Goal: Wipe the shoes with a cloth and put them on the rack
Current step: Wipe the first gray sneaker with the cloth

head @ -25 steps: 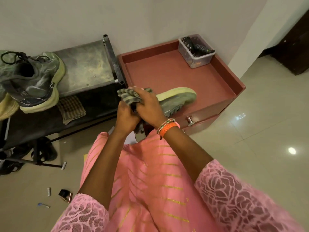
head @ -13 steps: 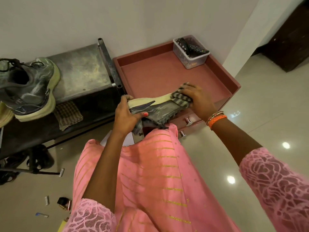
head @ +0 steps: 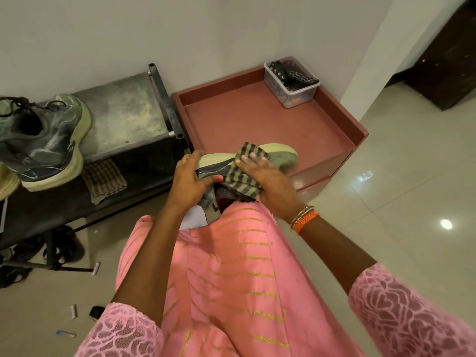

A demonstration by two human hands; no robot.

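Left hand (head: 189, 177) clamped round the heel of the shoe (head: 279, 156), held sideways above the red table (head: 356, 127); right hand (head: 265, 180) pressing the striped cloth (head: 243, 176) flat against its side. Risk, probably: a hard rub twisting the shoe out of that one-handed grip. Counted: two shoes, the other (head: 43, 140) lying on the rack (head: 123, 114); two cloths, the spare (head: 104, 180) on the rack's lower shelf.

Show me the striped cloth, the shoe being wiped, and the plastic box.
striped cloth (head: 242, 176), head view, middle of the fabric
shoe (head: 284, 155), head view, toe end
plastic box (head: 298, 95), head view, front wall
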